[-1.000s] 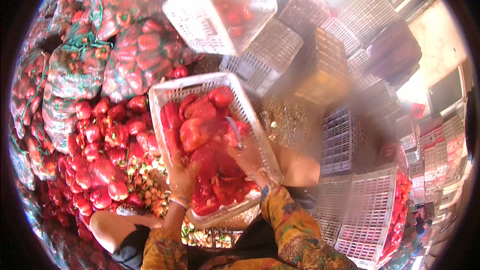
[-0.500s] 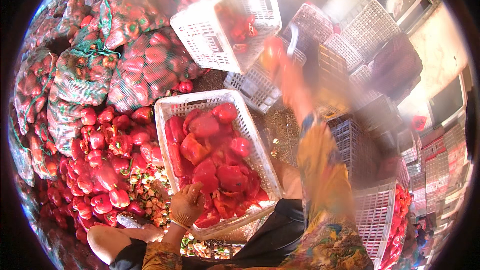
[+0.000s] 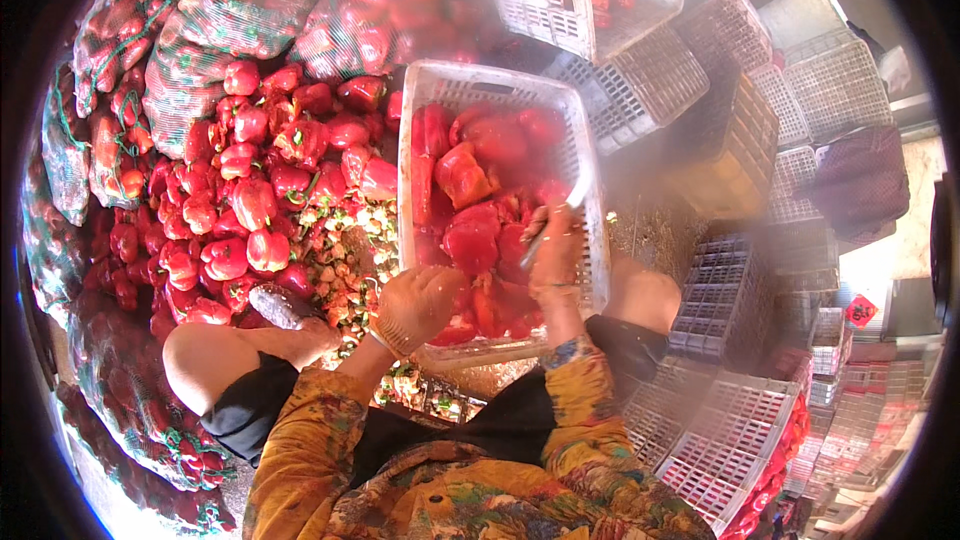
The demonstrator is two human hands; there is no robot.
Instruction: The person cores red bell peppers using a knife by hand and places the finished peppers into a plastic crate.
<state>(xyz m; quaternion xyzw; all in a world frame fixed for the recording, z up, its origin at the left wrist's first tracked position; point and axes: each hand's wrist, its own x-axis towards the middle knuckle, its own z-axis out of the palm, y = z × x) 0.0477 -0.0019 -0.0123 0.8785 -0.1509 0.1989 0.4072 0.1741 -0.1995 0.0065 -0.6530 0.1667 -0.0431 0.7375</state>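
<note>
In front of me a white slatted crate (image 3: 408,190) holds red bell peppers (image 3: 470,240), many of them split or cut into pieces. Inside its right side, my right hand (image 3: 556,245) is closed around a slim tool (image 3: 579,190) with a pale upper end and a grey lower end. The tool's exact kind is unclear. At the crate's near left corner, my gloved left hand (image 3: 420,306) has its fingers curled against the peppers. Whatever lies under those fingers is hidden.
Whole red peppers (image 3: 235,205) are heaped on the left, with trimmed cores and scraps (image 3: 345,240) beside the crate. Filled mesh sacks (image 3: 250,0) stand behind them. More crates (image 3: 640,80) are at the far side and right. My bare knees flank the crate.
My right hand has come back from the far crate, where it held a red pepper, to the near crate. That pepper is gone from it. My view has shifted, and the left hand stays at the crate's corner.
</note>
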